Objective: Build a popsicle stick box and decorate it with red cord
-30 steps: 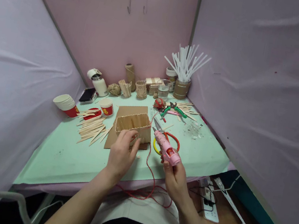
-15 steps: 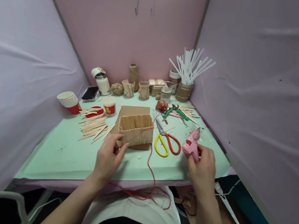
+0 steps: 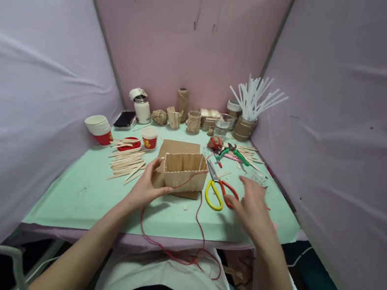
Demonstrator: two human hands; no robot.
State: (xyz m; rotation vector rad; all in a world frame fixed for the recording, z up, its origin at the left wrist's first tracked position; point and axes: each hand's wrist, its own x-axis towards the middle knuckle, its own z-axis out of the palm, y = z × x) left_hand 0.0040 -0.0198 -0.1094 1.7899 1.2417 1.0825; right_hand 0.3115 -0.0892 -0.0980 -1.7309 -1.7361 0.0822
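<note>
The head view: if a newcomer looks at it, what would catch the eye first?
Probably the long white sticks, fanning up from a brown container at the back right of the table. Next comes the small open box near the middle, with the left hand at its left end. Scissors with one yellow and one red handle loop lie right of the box, and red string hangs over the near edge.

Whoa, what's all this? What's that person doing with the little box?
Somebody has their left hand at the left end of a small, open-topped box, with the thumb by its lower front. Their right hand is open near the scissors, holding nothing that I can see. The box sits on brown cardboard. A red cord crosses its front, and more hangs over the table edge.
</note>
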